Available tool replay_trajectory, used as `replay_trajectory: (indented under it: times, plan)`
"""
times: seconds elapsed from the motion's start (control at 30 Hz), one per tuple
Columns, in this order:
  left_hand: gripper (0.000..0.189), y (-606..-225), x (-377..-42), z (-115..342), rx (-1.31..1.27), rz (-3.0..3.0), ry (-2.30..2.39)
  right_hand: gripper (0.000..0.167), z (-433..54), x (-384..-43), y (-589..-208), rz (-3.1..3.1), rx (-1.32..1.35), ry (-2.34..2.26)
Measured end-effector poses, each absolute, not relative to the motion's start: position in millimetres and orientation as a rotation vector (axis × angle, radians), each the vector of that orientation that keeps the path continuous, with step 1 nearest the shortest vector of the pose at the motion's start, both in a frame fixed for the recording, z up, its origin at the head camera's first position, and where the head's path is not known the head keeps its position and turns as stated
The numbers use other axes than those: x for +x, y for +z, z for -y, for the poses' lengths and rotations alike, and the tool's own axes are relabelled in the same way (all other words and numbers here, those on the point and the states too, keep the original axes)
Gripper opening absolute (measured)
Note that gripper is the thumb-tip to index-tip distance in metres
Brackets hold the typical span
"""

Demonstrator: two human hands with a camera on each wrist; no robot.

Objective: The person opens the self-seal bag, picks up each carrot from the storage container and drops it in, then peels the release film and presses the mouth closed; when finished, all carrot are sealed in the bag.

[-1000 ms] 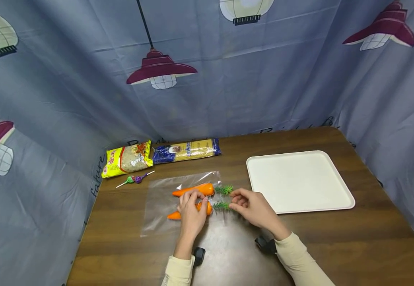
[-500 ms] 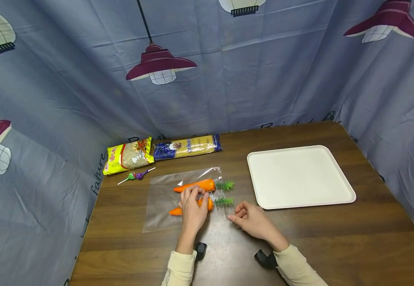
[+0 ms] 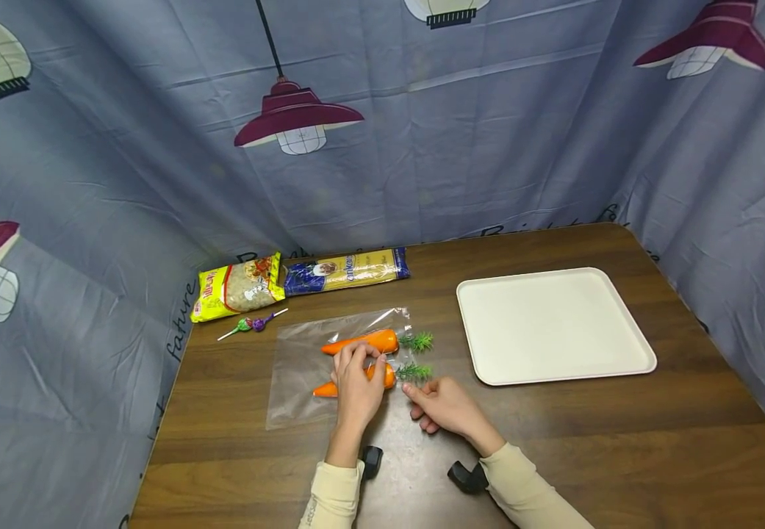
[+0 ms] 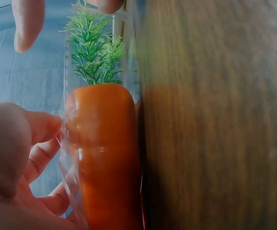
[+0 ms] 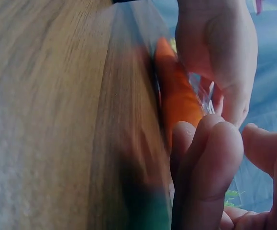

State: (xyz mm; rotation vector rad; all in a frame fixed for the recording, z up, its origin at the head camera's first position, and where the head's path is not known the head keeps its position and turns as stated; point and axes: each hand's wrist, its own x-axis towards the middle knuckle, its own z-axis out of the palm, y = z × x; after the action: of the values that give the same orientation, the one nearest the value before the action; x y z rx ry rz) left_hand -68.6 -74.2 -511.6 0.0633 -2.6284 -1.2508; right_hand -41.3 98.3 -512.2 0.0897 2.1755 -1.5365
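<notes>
Two orange carrots with green leafy tops lie inside a clear plastic bag (image 3: 292, 382) in the head view: an upper carrot (image 3: 382, 340) and a lower carrot (image 3: 390, 376). Over the lower one, my left hand (image 3: 358, 386) pinches the bag's film; the left wrist view has its fingers against the plastic beside the carrot (image 4: 105, 148). My right hand (image 3: 448, 405) is by the lower carrot's leaves (image 3: 414, 372), at the bag's right end. In the right wrist view its fingers (image 5: 219, 153) are bent, with a gap to the thumb and nothing visible between them.
A white tray (image 3: 557, 327) lies to the right on the wooden table (image 3: 620, 441). At the back left are a yellow food packet (image 3: 239, 288) and a long blue-and-gold packet (image 3: 349, 271). Two lollipops (image 3: 252, 324) lie before them. A curtain (image 3: 422, 169) hangs behind.
My right hand has moved from the upper leaves down towards me, then left to the lower carrot's leaves. My left hand has stayed on the bag.
</notes>
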Motion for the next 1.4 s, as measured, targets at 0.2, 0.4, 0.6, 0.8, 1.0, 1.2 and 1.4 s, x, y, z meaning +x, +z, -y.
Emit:
replay_trajectory:
  times: [0.2,0.4,0.6,0.8,1.0,1.2,1.4]
  plan:
    - [0.009,-513,-69,74,0.051,2.621,-1.24,0.032,-95,-41,-513,-2.174,0.131,-1.563]
    - [0.009,-512,-69,74,0.038,2.636,-1.231,0.015,-95,-38,-514,-2.176,0.134,-1.604]
    - [0.012,-487,-85,88,-0.034,2.768,-1.224,0.014,-95,-37,-514,-2.185,0.127,-1.603]
    - [0.038,-443,-143,107,-0.395,3.109,-1.108,0.014,-96,-35,-514,-2.16,0.1,-1.611]
    - [0.046,-445,-214,117,-0.924,3.201,-1.378,0.015,-95,-35,-515,-2.145,0.083,-1.612]
    - [0.045,-458,-247,114,-1.008,3.424,-1.156,0.016,-95,-34,-514,-2.162,0.043,-1.587]
    - [0.037,-462,-255,98,-1.025,3.567,-0.828,0.015,-95,-33,-514,-2.184,0.039,-1.575]
